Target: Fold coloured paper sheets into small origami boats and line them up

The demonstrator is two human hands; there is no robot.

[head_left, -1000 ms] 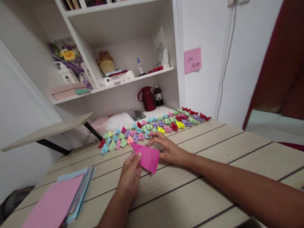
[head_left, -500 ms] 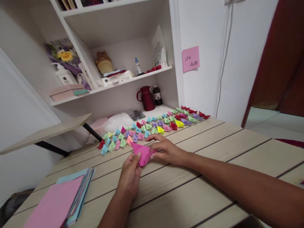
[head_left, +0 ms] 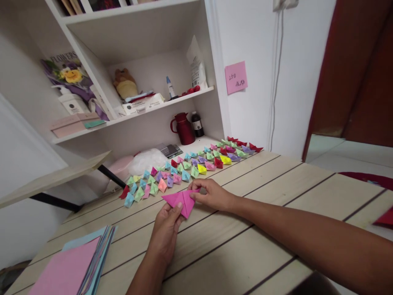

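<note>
A piece of folded pink paper (head_left: 181, 200), roughly triangular with its point down, is held between both hands above the table. My left hand (head_left: 167, 227) grips its lower left part, the thumb flat on the front face. My right hand (head_left: 213, 195) pinches the upper right corner between thumb and fingers. Just beyond the hands stand rows of small folded paper boats (head_left: 162, 185) in many colours.
At the left lies a stack of coloured paper (head_left: 66, 264) on the slatted table (head_left: 233, 246). A raised wooden shelf (head_left: 55, 176) on black legs stands behind it. A red jug (head_left: 186, 129) and a dark bottle (head_left: 197, 124) are at the back.
The pink paper now shows a flatter, wider triangle with a crease down its front. My right hand's fingers have closed on its upper right corner. The view has shifted slightly.
</note>
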